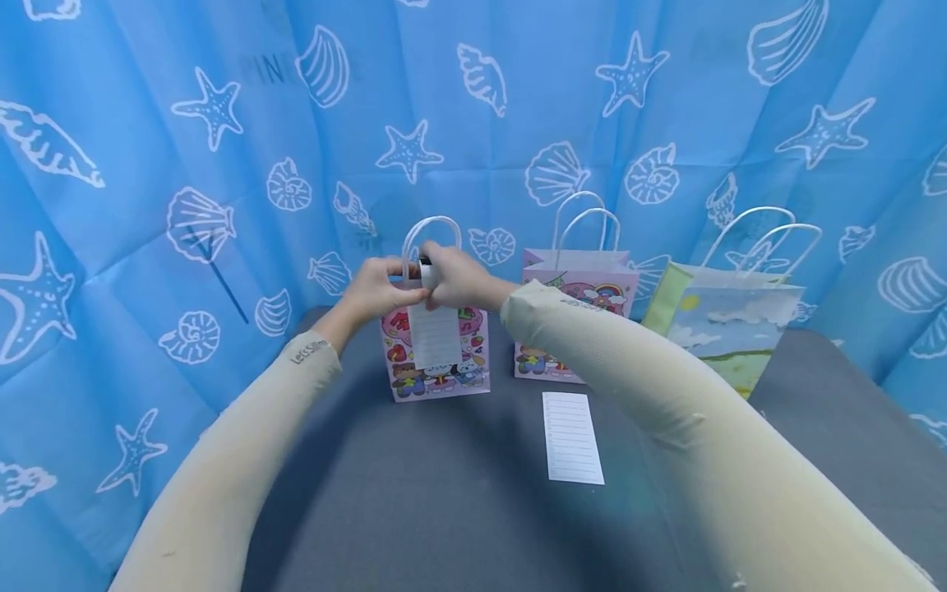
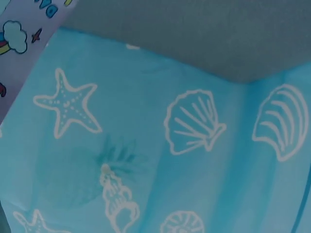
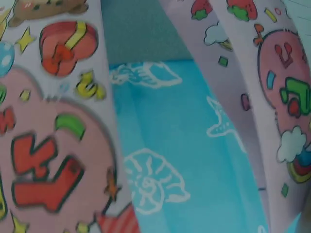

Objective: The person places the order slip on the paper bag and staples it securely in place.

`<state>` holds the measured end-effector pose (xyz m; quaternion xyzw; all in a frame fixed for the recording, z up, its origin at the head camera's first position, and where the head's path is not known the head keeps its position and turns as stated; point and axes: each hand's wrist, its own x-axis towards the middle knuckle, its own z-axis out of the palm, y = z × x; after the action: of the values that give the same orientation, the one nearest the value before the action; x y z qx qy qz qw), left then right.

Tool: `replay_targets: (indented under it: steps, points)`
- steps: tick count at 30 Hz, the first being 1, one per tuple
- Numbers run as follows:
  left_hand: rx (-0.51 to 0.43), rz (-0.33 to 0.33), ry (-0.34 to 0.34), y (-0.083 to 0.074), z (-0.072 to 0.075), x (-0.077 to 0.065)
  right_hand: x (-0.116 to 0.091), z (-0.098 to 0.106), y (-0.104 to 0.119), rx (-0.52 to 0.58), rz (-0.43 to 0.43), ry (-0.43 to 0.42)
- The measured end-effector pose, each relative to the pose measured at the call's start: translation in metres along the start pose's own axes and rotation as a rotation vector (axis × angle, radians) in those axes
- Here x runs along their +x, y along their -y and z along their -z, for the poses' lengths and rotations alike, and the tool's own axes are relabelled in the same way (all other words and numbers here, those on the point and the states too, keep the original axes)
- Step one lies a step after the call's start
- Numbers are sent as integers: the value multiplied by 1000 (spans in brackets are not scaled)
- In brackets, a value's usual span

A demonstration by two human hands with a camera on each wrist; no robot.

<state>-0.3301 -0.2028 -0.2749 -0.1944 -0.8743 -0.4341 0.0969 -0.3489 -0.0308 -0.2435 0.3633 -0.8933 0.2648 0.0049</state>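
A pink cartoon paper bag (image 1: 475,362) with white looped handles (image 1: 436,219) stands at the left against the curtain. Over its front hangs a lined paper slip (image 1: 435,337). My left hand (image 1: 376,289) pinches the slip's top at the bag's upper edge, thumb in front. From the other side, my right hand (image 1: 460,278) grips a small white-and-black object (image 1: 425,270) at that same edge; its kind is hidden by the fingers. Both wrist views miss the hands; the left one catches a strip of this bag (image 2: 29,48), the right one its side and front (image 3: 286,97).
To the right stand a second pink cartoon bag (image 1: 547,362) and a landscape-print bag (image 1: 728,321), partly behind my right sleeve. Another lined slip (image 1: 572,436) lies flat on the grey table (image 1: 414,501). A blue seashell curtain (image 1: 459,123) hangs close behind the bags.
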Motion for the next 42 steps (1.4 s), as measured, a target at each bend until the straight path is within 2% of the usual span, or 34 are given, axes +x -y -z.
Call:
replay_targets:
  steps: [2, 5, 9, 12, 15, 17, 19, 22, 26, 28, 31, 34, 38, 42]
  points:
    - [6, -4, -3, 0, 1, 1, 0, 0, 0, -11, 2, -18]
    - [32, -7, 14, -1, 5, 1, 0, 1, 2, -28, 8, 9]
    - [96, 5, 89, -3, 12, -1, 2, 6, 4, -54, 4, 102]
    - [171, 8, 165, -2, 17, -1, 2, 13, 5, -80, -14, 135]
    - [262, -8, 198, 2, 19, -2, -4, 20, 4, -69, -28, 102]
    - [294, -10, 190, 6, 18, -3, -9, 25, 4, -29, -26, 43]
    - [268, 7, 166, 9, 19, -4, -16, 30, 5, 53, -27, -30]
    - [170, 43, 147, 11, 20, -4, -27, 39, 6, 210, -59, -128]
    - [102, 69, 146, 13, 24, -5, -48, 51, 4, 510, -185, -221]
    - [113, 74, 143, 11, 26, -7, -61, 56, 2, 662, -246, -264]
    - [107, 83, 129, 10, 25, -10, -83, 64, -6, 807, -317, -317]
    - [102, 101, 81, 8, 23, -11, -105, 72, -13, 918, -326, -349]
    - [116, 131, 8, 5, 20, -14, -137, 83, -21, 1093, -280, -360]
    - [164, 124, -44, 2, 18, -21, -168, 89, -29, 1171, -264, -362]
